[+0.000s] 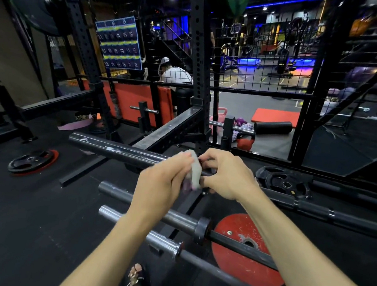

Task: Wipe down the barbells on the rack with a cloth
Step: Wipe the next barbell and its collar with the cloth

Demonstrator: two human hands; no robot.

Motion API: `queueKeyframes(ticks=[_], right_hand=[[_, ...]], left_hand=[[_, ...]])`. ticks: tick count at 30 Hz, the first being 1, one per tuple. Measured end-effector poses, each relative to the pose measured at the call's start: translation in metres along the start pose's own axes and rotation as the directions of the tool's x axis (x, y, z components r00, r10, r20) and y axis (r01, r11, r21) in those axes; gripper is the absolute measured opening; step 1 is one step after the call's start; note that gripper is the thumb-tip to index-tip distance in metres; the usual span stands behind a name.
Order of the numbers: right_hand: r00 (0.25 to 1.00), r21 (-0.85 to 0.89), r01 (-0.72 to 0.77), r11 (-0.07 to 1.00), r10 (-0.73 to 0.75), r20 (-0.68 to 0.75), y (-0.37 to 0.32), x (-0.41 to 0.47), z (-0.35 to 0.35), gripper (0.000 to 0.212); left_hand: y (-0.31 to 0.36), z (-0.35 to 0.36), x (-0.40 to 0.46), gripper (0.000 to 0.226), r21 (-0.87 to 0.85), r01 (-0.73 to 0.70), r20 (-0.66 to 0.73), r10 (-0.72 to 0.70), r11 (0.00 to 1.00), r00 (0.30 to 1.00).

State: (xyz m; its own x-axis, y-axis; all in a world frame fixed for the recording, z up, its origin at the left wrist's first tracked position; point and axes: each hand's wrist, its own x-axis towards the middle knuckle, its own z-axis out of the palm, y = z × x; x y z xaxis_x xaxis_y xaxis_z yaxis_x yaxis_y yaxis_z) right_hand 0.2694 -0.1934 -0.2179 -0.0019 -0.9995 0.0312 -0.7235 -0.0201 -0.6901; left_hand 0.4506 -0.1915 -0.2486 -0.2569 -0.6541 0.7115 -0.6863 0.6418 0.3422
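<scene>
Three barbells lie side by side across a low rack. The far, dark barbell (114, 148) has white smears on its sleeve. A middle barbell (176, 218) and a near chrome-sleeved barbell (161, 239) lie below my arms. A small white cloth (194, 173) is bunched over the far bar between my hands. My left hand (163, 181) grips the cloth from the left. My right hand (226, 173) pinches the cloth's right edge, fingers curled at the bar. The bar under the cloth is hidden.
A red weight plate (247, 269) lies under the bars at the right. Black plates (284, 182) sit right and a black-and-red plate (32, 161) left on the floor. Black rack uprights (198, 70) and wire mesh stand behind. My sandalled foot (136, 279) is below.
</scene>
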Motion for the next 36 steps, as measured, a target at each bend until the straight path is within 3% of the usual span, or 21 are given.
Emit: queueKeyframes(ticks=[6,12,17,20,23,25,26,29,33,36], right_hand=[[1.0,-0.028,0.019,0.999,-0.019,-0.018,0.005,0.001,-0.001,0.036],[1.0,-0.005,0.009,1.0,-0.009,-0.026,0.003,-0.002,-0.001,0.045],[0.999,-0.045,-0.002,0.999,0.0,-0.033,0.001,-0.005,-0.002,0.039],[0.999,-0.058,0.011,0.998,-0.013,-0.038,0.001,-0.007,-0.002,0.033],[1.0,-0.08,-0.015,0.997,0.013,-0.018,-0.001,-0.006,-0.002,0.05],[0.999,-0.114,-0.046,0.992,0.049,0.021,-0.001,-0.002,-0.001,0.074],[0.997,-0.148,-0.057,0.987,0.065,0.049,-0.002,0.001,0.0,0.074],[0.994,-0.165,-0.036,0.986,0.052,0.093,-0.001,0.001,-0.002,0.051],[0.997,-0.112,-0.018,0.994,0.026,0.07,0.0,-0.001,-0.003,0.046],[0.998,-0.109,-0.007,0.994,0.013,0.054,0.001,0.0,-0.002,0.044]], left_hand=[[0.006,0.0,0.021,0.017,-0.039,0.02,0.089,-0.016,0.999,0.996],[-0.003,-0.009,-0.051,0.043,0.0,-0.028,0.038,0.028,1.0,0.999],[0.005,-0.011,-0.004,0.027,0.009,0.035,0.041,-0.036,0.999,0.999],[0.006,0.0,0.036,0.018,-0.013,0.105,0.136,-0.102,0.994,0.985],[0.008,0.003,0.042,0.02,-0.021,0.092,0.173,-0.087,0.996,0.981],[0.012,-0.007,0.019,0.02,-0.031,0.041,0.097,-0.038,0.999,0.995],[0.013,-0.012,0.004,0.022,-0.035,0.024,0.06,-0.022,0.999,0.998],[0.008,-0.014,-0.035,0.03,-0.009,0.006,-0.006,-0.006,1.0,1.0],[-0.001,-0.006,-0.046,0.032,0.056,-0.04,-0.022,0.041,0.998,0.999],[0.004,-0.004,-0.016,0.028,0.01,0.017,-0.005,-0.017,1.0,1.0]])
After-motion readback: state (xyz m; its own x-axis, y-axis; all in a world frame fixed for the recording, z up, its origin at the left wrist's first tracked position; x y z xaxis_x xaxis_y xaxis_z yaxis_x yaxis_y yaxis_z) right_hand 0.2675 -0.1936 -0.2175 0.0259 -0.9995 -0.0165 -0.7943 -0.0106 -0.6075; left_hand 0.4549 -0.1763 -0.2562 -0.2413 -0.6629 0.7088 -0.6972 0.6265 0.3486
